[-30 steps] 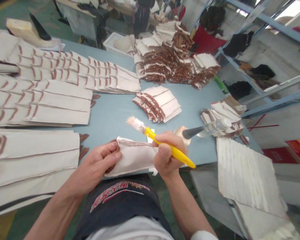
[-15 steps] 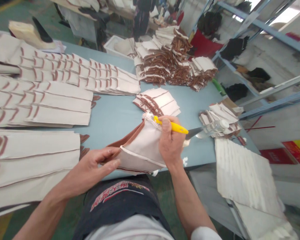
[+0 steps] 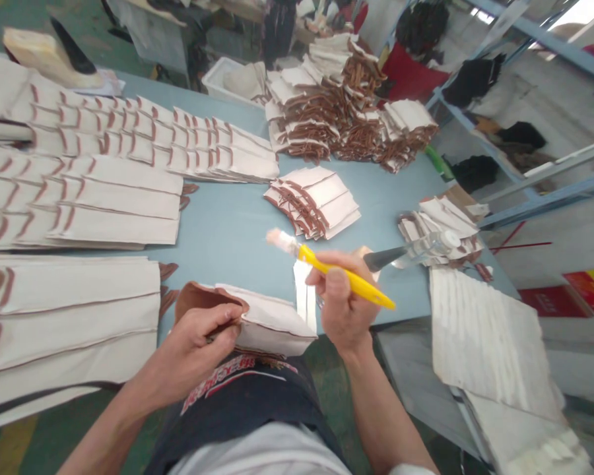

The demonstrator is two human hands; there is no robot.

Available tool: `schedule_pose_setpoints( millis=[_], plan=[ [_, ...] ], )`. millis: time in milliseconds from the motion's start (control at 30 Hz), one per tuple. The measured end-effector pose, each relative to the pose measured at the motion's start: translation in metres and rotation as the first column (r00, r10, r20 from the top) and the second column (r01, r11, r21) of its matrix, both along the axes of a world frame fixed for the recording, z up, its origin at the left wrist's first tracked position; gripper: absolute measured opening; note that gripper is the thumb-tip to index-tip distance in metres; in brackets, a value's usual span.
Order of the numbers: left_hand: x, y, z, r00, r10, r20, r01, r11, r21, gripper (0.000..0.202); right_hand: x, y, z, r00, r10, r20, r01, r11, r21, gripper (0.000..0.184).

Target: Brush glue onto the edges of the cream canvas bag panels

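My left hand (image 3: 205,343) pinches the edge of a white fabric piece (image 3: 277,323) with a brown lining, which curls open near the table's front edge. In my right hand (image 3: 349,300) is a paintbrush (image 3: 346,274) with a yellow handle. Its pale, whitish bristles point to the upper left, above the table and apart from the piece. Behind the right hand, a dark handle-like bar (image 3: 386,258) extends towards a clear bottle (image 3: 428,247); whether they join I cannot tell. White strips (image 3: 304,293) lie just left of that hand.
A small stack of white and brown pieces (image 3: 321,198) rests on the blue table (image 3: 222,227). Overlapping rows of similar pieces (image 3: 123,204) cover the left side. Tall piles (image 3: 321,99) stand at the back, with metal shelving (image 3: 505,158) to the right.
My right hand has lifted the brush off the fabric piece and drawn back slightly right and down. The piece is lower now, its brown lining curled up by my left hand.
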State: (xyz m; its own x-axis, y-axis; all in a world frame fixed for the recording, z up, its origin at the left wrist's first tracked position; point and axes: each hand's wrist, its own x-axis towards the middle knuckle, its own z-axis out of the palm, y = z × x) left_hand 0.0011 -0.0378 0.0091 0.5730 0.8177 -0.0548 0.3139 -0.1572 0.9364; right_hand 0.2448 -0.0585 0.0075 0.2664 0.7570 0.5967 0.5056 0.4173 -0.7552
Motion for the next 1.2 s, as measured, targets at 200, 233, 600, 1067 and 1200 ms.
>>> schedule_pose_setpoints(
  millis=[200, 233, 600, 1067, 1200],
  plan=[
    [-0.005, -0.001, -0.003, 0.994, 0.099, -0.054, -0.091, 0.986, 0.138, 0.030, -0.015, -0.037, 0.030, 0.980, 0.130, 0.150, -0.149, 0.982, 0.119, 0.031],
    [-0.004, -0.002, -0.003, 0.994, 0.096, -0.053, -0.087, 0.985, 0.150, 0.030, -0.018, -0.037, 0.032, 0.978, 0.130, 0.165, -0.151, 0.981, 0.121, 0.033],
    [-0.002, -0.007, 0.000, 0.998, 0.036, -0.052, -0.025, 0.981, 0.192, 0.029, -0.041, -0.033, 0.023, 0.980, 0.118, 0.158, -0.140, 0.980, 0.139, 0.037],
    [0.001, -0.002, -0.003, 0.996, 0.081, -0.043, -0.068, 0.966, 0.248, 0.033, -0.039, -0.032, 0.012, 0.999, 0.035, -0.013, -0.035, 0.998, 0.054, 0.027],
    [0.004, 0.000, -0.005, 0.995, 0.095, -0.034, -0.087, 0.980, 0.179, 0.030, -0.037, -0.032, 0.008, 0.996, 0.086, 0.030, -0.088, 0.994, 0.064, 0.028]
  ],
)
